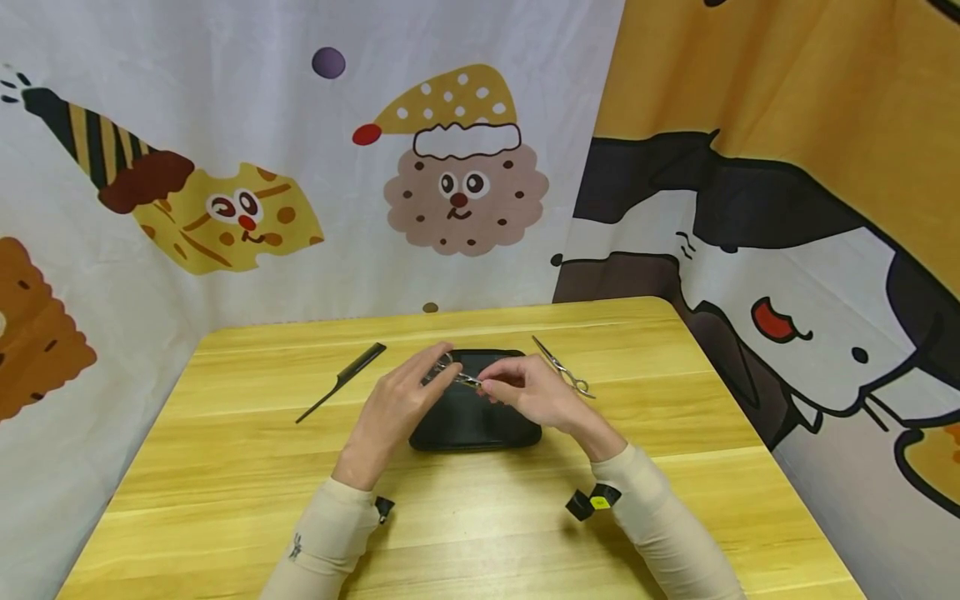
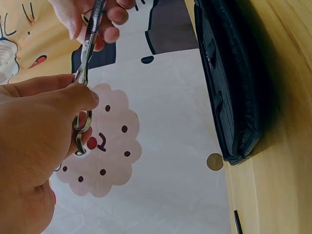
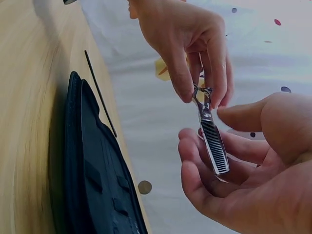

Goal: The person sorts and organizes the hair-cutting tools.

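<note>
Pinched between thumb and fingers, a pair of silver thinning shears [image 3: 214,146] is in my left hand [image 1: 397,400], held by the handle end. The toothed blades point away toward my right hand [image 1: 536,392]. In the right wrist view the right fingers [image 3: 195,170] lie loosely behind the blades, and the right thumb stands apart beside them. Below both hands on the table, a black zip case [image 1: 476,425] lies opened up. Its inside shows several small loops in the right wrist view.
A black tail comb [image 1: 352,371] lies on the wooden table [image 1: 465,525] left of the case. Another pair of scissors [image 1: 558,365] lies to the right. Behind the table hangs a printed cloth [image 1: 262,100]. Wrist cameras sit on both sleeves.
</note>
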Tool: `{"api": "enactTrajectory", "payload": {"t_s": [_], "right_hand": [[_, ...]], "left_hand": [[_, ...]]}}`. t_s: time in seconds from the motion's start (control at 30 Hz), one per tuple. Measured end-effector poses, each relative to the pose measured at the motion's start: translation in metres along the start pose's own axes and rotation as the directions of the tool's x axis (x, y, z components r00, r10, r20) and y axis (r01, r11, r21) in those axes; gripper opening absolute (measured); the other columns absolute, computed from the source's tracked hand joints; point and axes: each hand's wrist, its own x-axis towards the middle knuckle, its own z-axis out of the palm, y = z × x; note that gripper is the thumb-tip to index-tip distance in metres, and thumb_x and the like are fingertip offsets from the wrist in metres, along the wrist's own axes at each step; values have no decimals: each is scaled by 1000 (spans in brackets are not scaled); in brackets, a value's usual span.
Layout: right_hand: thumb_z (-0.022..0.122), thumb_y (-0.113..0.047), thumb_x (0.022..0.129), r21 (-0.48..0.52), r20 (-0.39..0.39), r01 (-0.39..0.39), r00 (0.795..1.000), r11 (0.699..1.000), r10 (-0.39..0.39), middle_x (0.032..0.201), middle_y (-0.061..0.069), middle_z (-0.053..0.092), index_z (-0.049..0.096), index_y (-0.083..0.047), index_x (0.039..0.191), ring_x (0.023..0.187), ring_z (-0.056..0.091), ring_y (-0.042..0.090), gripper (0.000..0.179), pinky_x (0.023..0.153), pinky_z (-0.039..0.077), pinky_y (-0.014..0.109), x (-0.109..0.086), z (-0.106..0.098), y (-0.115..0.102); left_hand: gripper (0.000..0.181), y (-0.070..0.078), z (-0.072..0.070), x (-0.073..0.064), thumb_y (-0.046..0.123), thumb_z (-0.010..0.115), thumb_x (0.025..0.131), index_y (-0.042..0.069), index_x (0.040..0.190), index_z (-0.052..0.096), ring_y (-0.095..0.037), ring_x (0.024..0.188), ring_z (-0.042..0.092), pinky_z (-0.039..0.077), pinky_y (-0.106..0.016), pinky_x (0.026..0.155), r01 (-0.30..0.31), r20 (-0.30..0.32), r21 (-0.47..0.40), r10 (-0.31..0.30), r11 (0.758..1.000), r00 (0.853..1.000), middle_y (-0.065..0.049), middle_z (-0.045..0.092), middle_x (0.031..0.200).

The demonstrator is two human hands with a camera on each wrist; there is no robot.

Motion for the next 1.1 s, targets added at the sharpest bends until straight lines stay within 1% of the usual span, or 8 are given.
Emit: {"api": "enactTrajectory", "payload": {"t_s": [0.17, 0.27, 0.4, 0.5, 0.57, 0.7, 0.9, 1.1], "right_hand": [[70, -26, 114, -106, -40, 42, 998, 993, -47, 134, 8, 80, 77, -12, 140, 122, 76, 25, 30, 109, 63, 49, 0, -1, 0], [72, -30, 113, -153, -44, 67, 996, 986, -74, 139, 8, 78, 75, -15, 144, 126, 74, 27, 35, 111, 61, 53, 0, -1, 1], [75, -35, 111, -219, -37, 100, 993, 971, -110, 154, 10, 71, 68, -17, 154, 143, 67, 37, 47, 119, 55, 63, -1, 0, 3], [76, -37, 110, -266, -43, 138, 987, 954, -155, 161, 10, 67, 64, -17, 158, 150, 63, 39, 54, 123, 51, 68, -1, 2, 4], [77, -39, 109, -298, -57, 159, 981, 941, -183, 163, 8, 64, 63, -19, 160, 153, 62, 37, 57, 124, 51, 67, -1, 3, 4], [79, -40, 106, -350, -93, 191, 967, 917, -237, 167, 8, 61, 60, -20, 162, 157, 58, 38, 62, 125, 50, 68, -2, 5, 5], [82, -39, 102, -413, -142, 206, 948, 887, -286, 172, 9, 55, 56, -21, 165, 163, 49, 39, 71, 129, 43, 72, -2, 6, 5], [82, -39, 101, -468, -151, 237, 927, 851, -342, 174, 8, 53, 52, -18, 168, 165, 46, 36, 76, 133, 37, 69, -4, 5, 9]], "left_hand": [[50, -3, 1, -1, -14, 86, 89, 8, 134, 78, -38, 127, 78, 71, -44, 95, 15, 4, 15, -15, 1000, 1000, -24, 73, 146], [49, -4, 1, -2, -12, 86, 90, 9, 134, 78, -38, 128, 78, 71, -44, 93, 32, 25, 5, -32, 999, 999, -23, 72, 147], [48, -4, -1, -2, -7, 88, 91, 10, 135, 79, -38, 129, 78, 71, -44, 93, 64, 60, -10, -64, 998, 996, -23, 72, 149], [47, -4, -3, -2, -2, 91, 91, 11, 134, 80, -38, 129, 78, 71, -43, 90, 87, 81, -13, -86, 996, 993, -22, 72, 150], [46, -5, -4, -2, 0, 93, 91, 12, 133, 81, -38, 128, 79, 72, -43, 89, 98, 92, -12, -97, 995, 991, -22, 72, 150], [46, -6, -5, -2, 2, 95, 89, 13, 132, 81, -37, 121, 81, 72, -41, 83, 116, 94, -13, -114, 993, 989, -21, 74, 147], [42, -11, -8, -3, 1, 94, 90, 13, 129, 82, -37, 111, 83, 71, -42, 77, 156, 88, -22, -154, 987, 984, -20, 76, 142], [39, -18, -13, -5, 1, 93, 91, 12, 127, 82, -33, 102, 83, 70, -39, 73, 192, 105, -24, -189, 981, 976, -18, 77, 140]]}}
